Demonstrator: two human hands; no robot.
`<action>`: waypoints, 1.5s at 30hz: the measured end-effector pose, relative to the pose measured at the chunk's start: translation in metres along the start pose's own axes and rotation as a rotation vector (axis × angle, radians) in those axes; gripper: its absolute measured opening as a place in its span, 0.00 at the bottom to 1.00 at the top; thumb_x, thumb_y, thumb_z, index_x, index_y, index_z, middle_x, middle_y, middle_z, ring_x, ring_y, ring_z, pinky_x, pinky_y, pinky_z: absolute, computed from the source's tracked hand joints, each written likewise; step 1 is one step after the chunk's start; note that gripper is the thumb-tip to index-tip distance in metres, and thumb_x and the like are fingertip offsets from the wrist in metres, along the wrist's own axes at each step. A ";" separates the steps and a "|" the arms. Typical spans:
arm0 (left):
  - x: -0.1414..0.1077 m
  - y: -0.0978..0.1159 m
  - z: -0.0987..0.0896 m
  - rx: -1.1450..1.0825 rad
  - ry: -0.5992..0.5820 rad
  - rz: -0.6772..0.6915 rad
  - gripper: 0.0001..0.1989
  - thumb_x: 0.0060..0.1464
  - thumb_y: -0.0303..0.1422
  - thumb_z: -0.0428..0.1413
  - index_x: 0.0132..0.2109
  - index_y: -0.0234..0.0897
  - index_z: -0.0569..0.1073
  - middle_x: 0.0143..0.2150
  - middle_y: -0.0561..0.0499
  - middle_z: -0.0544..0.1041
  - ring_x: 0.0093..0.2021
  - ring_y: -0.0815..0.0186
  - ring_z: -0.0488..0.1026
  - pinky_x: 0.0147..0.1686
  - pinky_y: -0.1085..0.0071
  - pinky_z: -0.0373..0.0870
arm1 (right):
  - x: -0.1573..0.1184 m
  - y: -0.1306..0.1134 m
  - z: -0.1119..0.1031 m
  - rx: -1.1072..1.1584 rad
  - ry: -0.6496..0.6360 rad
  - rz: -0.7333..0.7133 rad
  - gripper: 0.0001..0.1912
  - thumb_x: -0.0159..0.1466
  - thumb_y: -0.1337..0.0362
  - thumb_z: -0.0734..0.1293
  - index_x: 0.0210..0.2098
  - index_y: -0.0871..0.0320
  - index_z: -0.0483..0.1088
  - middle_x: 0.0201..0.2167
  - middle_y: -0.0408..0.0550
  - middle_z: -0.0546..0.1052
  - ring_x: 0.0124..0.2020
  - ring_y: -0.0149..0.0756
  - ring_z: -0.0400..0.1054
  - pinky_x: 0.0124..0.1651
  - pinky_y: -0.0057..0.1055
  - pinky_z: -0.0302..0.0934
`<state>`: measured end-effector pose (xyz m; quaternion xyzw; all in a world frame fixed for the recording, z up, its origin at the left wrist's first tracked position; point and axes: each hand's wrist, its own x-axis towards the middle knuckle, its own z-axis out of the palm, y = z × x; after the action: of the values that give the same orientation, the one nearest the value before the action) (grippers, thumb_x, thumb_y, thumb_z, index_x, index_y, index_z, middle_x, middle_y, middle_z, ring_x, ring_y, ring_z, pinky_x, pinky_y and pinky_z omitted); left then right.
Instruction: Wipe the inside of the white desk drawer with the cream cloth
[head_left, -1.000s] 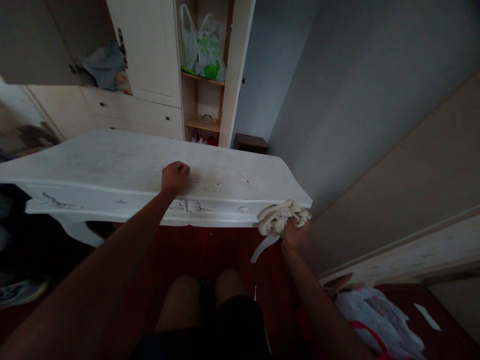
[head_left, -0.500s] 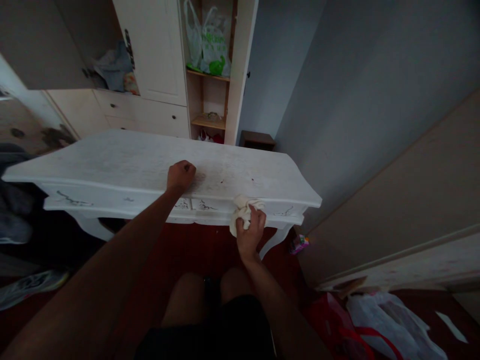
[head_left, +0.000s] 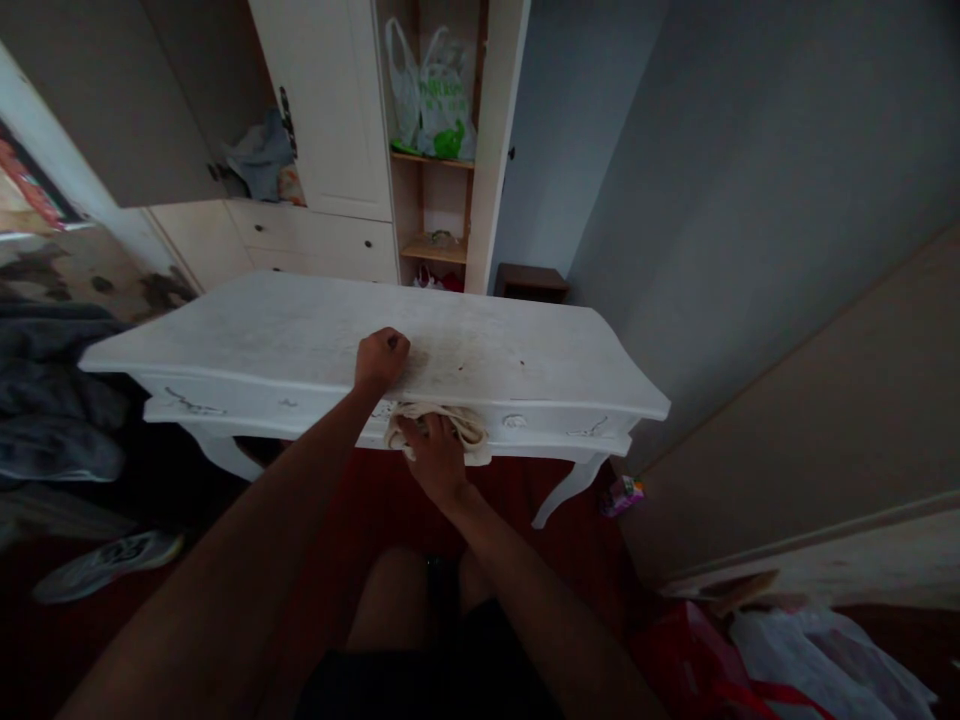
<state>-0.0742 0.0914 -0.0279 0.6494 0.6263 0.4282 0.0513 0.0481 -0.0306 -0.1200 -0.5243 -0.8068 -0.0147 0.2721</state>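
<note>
1. Dim light is filling a room with a white panelled wardrobe (head_left: 334, 110) and a dark red floor (head_left: 499, 500); shadow is hiding much beneath a white wooden desk (head_left: 555, 345) with curved edges.
2. At lower right, a crumpled white plastic bag (head_left: 825, 650) is running out of view.
3. Rightward past the cloth, the drawer front is extending to a corner near a smooth gray wall (head_left: 735, 160); leftward, the left forearm is crossing it.
4. The left hand (head_left: 382, 358) is resting on the desktop near its front edge, fingers curled into a fist, the inside hard to make out.
5. The right hand (head_left: 437, 458) is grasping a crumpled cream cloth (head_left: 472, 430), partly covering it, against the carved drawer front.
</note>
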 end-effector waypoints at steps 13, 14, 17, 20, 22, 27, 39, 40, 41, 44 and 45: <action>-0.001 0.005 -0.002 0.048 -0.007 -0.021 0.13 0.51 0.32 0.49 0.34 0.34 0.78 0.34 0.44 0.81 0.36 0.61 0.75 0.39 0.68 0.68 | -0.091 0.121 -0.025 -0.208 -0.114 -0.040 0.25 0.60 0.66 0.69 0.57 0.49 0.68 0.49 0.54 0.71 0.51 0.46 0.64 0.49 0.39 0.66; -0.001 0.006 -0.002 0.051 -0.011 -0.025 0.13 0.52 0.32 0.49 0.34 0.35 0.78 0.34 0.44 0.81 0.36 0.60 0.75 0.40 0.68 0.68 | -0.101 0.138 -0.031 -0.239 -0.075 -0.004 0.24 0.60 0.67 0.69 0.56 0.49 0.69 0.48 0.53 0.72 0.50 0.46 0.65 0.49 0.40 0.67; -0.001 0.007 -0.003 0.071 -0.024 -0.035 0.12 0.52 0.32 0.49 0.34 0.36 0.78 0.34 0.44 0.81 0.36 0.60 0.75 0.39 0.67 0.69 | -0.123 0.185 -0.059 -0.287 0.000 0.101 0.22 0.60 0.68 0.67 0.54 0.52 0.70 0.45 0.54 0.72 0.48 0.49 0.67 0.44 0.43 0.69; -0.002 0.008 -0.003 0.087 -0.019 -0.039 0.12 0.52 0.32 0.49 0.34 0.37 0.78 0.35 0.44 0.81 0.37 0.59 0.76 0.40 0.67 0.69 | -0.134 0.214 -0.086 -0.261 0.071 0.098 0.20 0.60 0.68 0.66 0.52 0.50 0.72 0.44 0.54 0.72 0.48 0.50 0.67 0.45 0.42 0.68; -0.002 0.008 -0.003 0.090 -0.015 -0.037 0.13 0.52 0.33 0.49 0.35 0.37 0.78 0.35 0.44 0.81 0.37 0.59 0.76 0.40 0.67 0.69 | -0.135 0.221 -0.099 -0.212 0.126 0.083 0.19 0.60 0.68 0.65 0.51 0.51 0.72 0.47 0.55 0.71 0.49 0.50 0.67 0.47 0.42 0.68; -0.003 0.008 -0.001 0.111 -0.013 -0.029 0.14 0.53 0.32 0.48 0.36 0.35 0.79 0.36 0.43 0.81 0.38 0.58 0.76 0.40 0.66 0.69 | -0.121 0.202 -0.100 -0.095 0.355 0.209 0.21 0.63 0.66 0.62 0.56 0.57 0.68 0.48 0.58 0.69 0.50 0.49 0.67 0.51 0.48 0.66; -0.005 0.012 -0.003 0.139 -0.034 -0.034 0.15 0.54 0.33 0.48 0.37 0.34 0.79 0.37 0.41 0.81 0.38 0.58 0.76 0.40 0.65 0.70 | -0.049 0.065 -0.048 -0.066 0.199 0.080 0.27 0.62 0.70 0.64 0.62 0.58 0.64 0.49 0.54 0.75 0.51 0.47 0.63 0.55 0.43 0.64; -0.005 0.012 -0.003 0.149 -0.034 -0.039 0.15 0.54 0.33 0.48 0.38 0.34 0.79 0.37 0.41 0.81 0.38 0.58 0.76 0.40 0.65 0.70 | -0.041 0.054 -0.044 -0.070 0.155 0.061 0.28 0.62 0.71 0.65 0.62 0.57 0.63 0.50 0.53 0.75 0.51 0.46 0.63 0.55 0.41 0.64; -0.005 0.013 -0.003 0.156 -0.037 -0.041 0.15 0.55 0.33 0.48 0.38 0.34 0.79 0.38 0.41 0.81 0.38 0.58 0.76 0.40 0.65 0.70 | -0.033 0.044 -0.040 -0.074 0.113 0.036 0.28 0.63 0.70 0.65 0.62 0.57 0.63 0.51 0.52 0.75 0.52 0.46 0.62 0.54 0.40 0.64; -0.005 0.014 -0.003 0.168 -0.047 -0.039 0.16 0.55 0.34 0.47 0.39 0.34 0.79 0.38 0.41 0.81 0.39 0.58 0.76 0.41 0.66 0.70 | -0.012 0.016 -0.029 -0.100 0.018 -0.034 0.26 0.65 0.69 0.64 0.62 0.55 0.62 0.51 0.51 0.74 0.51 0.44 0.62 0.51 0.38 0.65; -0.005 0.014 -0.003 0.173 -0.049 -0.039 0.16 0.55 0.34 0.47 0.39 0.34 0.78 0.39 0.41 0.81 0.39 0.58 0.76 0.41 0.66 0.69 | -0.006 0.008 -0.026 -0.113 -0.002 -0.050 0.25 0.66 0.68 0.63 0.62 0.54 0.62 0.50 0.51 0.75 0.50 0.44 0.62 0.50 0.38 0.66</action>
<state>-0.0648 0.0826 -0.0197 0.6494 0.6719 0.3556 0.0187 0.0675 -0.0394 -0.1029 -0.5186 -0.8177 -0.0661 0.2408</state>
